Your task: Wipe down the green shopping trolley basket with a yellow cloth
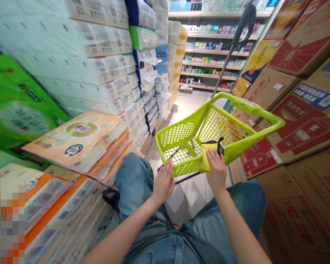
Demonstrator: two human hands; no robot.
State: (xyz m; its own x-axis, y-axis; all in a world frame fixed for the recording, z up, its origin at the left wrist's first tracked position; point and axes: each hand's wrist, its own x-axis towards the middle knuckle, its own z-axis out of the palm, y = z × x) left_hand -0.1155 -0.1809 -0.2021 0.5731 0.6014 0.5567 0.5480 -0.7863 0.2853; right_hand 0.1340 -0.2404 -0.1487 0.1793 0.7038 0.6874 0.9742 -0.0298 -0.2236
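Observation:
A lime-green shopping basket cart (178, 134) with latticed walls stands tilted in front of my knees. At its near left corner, my left hand (164, 182) is closed over the rim, with the fingers together. My right hand (216, 170) presses a yellow cloth (205, 156) with black edging and a black loop against the near side wall, its fingers over the cloth. Part of the cloth is hidden under that hand. Through the lattice floor, the pale tiles show; I see no goods in the basket.
Stacked paper packs (110, 62) line the left side, with an orange pack (79, 134) close by my left knee. Cardboard cartons (302, 128) rise on the right. A long grey handle (225, 62) slants up behind the basket, and shelves of small goods (211, 53) stand at the back.

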